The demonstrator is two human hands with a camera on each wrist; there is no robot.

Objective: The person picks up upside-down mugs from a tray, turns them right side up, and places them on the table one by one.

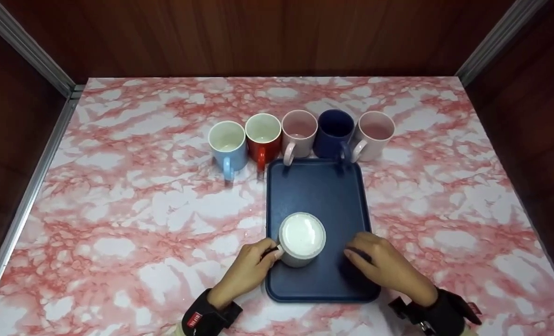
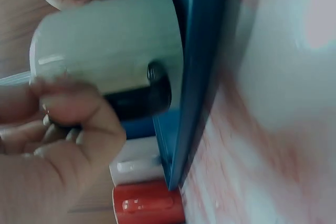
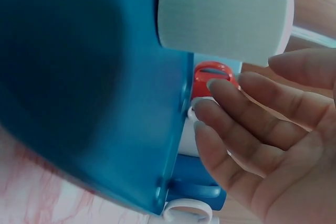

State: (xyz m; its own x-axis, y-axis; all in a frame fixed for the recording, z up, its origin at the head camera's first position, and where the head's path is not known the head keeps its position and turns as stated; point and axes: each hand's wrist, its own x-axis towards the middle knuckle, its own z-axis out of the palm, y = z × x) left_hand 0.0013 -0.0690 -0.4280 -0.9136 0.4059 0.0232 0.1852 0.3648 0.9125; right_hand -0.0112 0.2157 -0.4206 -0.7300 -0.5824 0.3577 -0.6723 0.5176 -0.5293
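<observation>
A pale, off-white mug (image 1: 302, 238) with a dark handle (image 2: 139, 102) is on the dark blue tray (image 1: 316, 191), toward its near left part. It appears upside down, its round base facing up. My left hand (image 1: 248, 265) pinches the handle from the left, thumb and fingers curled about it. Over the tray's right edge hovers my right hand (image 1: 383, 261), fingers loosely bent and nothing held. In the right wrist view, the right fingers (image 3: 252, 124) are spread near the mug, and the thumb tip appears close to it; contact is unclear.
Behind the tray stand upright mugs in a row: light blue (image 1: 228, 144), red (image 1: 263, 140), pink (image 1: 299, 135), navy (image 1: 334, 133) and another pink (image 1: 375, 135). Their handles point toward me. Wooden panels (image 1: 267, 37) bound the marbled table (image 1: 132, 205).
</observation>
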